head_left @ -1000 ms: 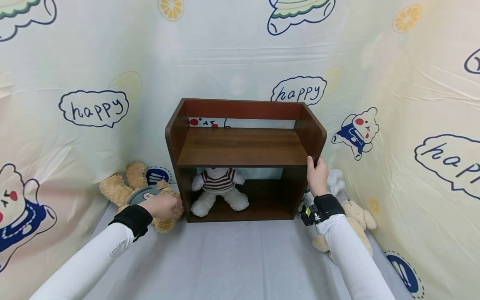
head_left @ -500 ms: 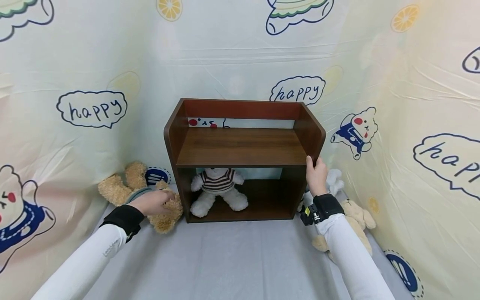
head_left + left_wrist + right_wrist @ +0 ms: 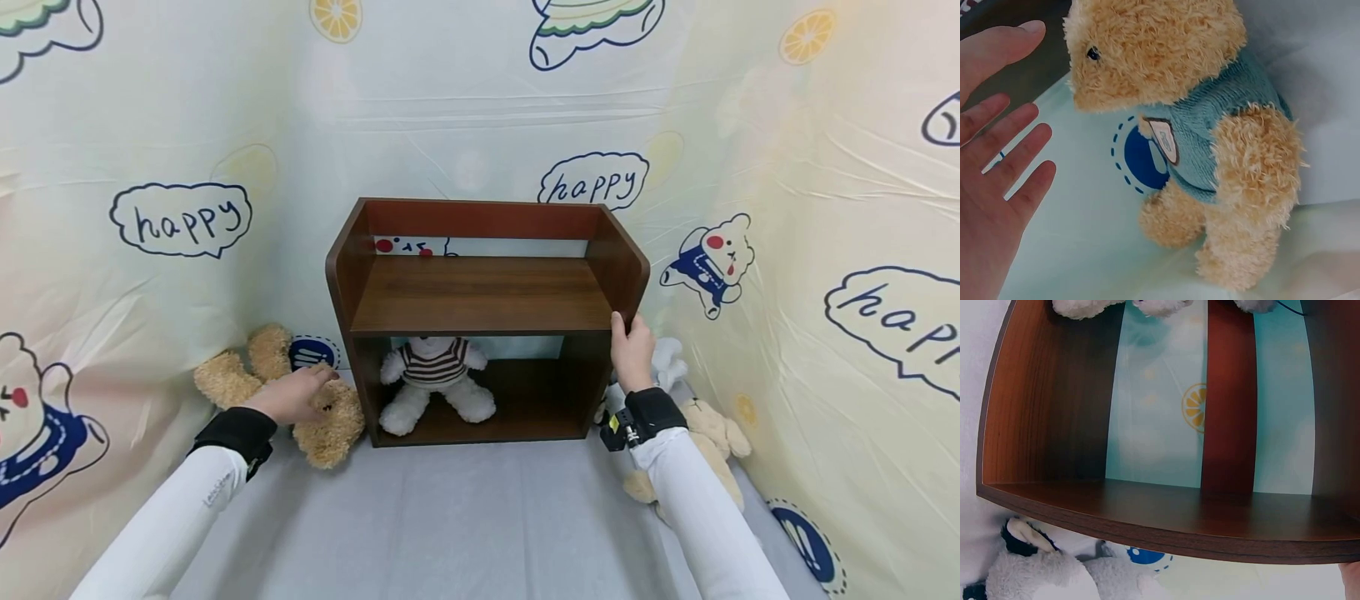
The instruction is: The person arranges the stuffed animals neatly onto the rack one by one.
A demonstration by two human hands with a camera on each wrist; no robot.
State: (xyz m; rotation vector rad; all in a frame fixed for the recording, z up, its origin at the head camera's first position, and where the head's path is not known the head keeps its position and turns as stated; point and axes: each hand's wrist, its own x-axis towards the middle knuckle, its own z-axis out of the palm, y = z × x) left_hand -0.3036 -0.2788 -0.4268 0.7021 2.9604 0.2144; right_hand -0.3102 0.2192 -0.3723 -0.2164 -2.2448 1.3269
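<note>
My left hand [image 3: 288, 396] is over a tan teddy bear [image 3: 330, 429] that lies left of a brown wooden shelf [image 3: 483, 292]. In the left wrist view its fingers are spread and hold nothing, beside the head of the bear, which wears a blue-green knit top [image 3: 1194, 134]. My right hand [image 3: 634, 354] grips the front edge of the shelf's right side panel, thumb on the inner side. Only a bit of that hand shows in the right wrist view. A white teddy bear [image 3: 437, 367] in a striped shirt sits in the lower compartment at left, its head mostly hidden by the upper board.
Right of the shelf, a grey plush toy [image 3: 667, 362] and a beige plush toy [image 3: 718, 429] lie partly behind my right arm. The shelf stands on a grey cloth surface [image 3: 465, 517], in front of a printed fabric backdrop [image 3: 450, 117].
My left hand has moved left, away from the shelf's side and over the tan bear, its curled fingers straightening. My right hand keeps its grip on the shelf.
</note>
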